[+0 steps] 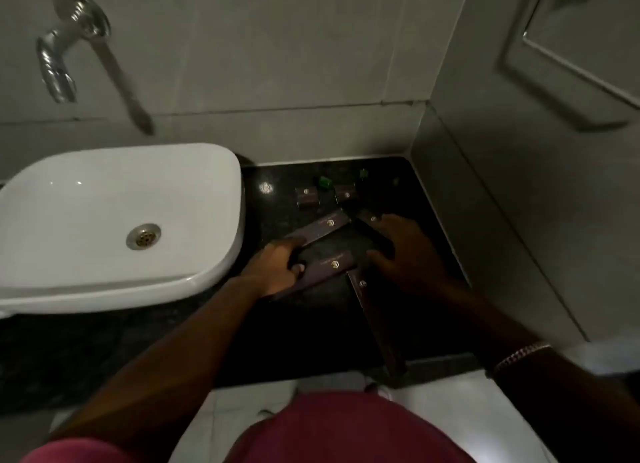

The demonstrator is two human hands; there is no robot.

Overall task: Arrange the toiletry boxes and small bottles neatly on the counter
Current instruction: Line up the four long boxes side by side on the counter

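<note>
We've got the left hand (277, 268) clamped on a long box (325, 270) w/ another box (320, 228) at its 1 o'clock. Right hand (403, 251) spread flat over a third box (372, 228). Two small boxes (306, 196) and green bottles (324, 182) sit at 12 on the counter (426, 220).

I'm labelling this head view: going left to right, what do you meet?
Chrome wall tap → white ceramic basin → left hand → right hand → grey tiled side wall.
</note>
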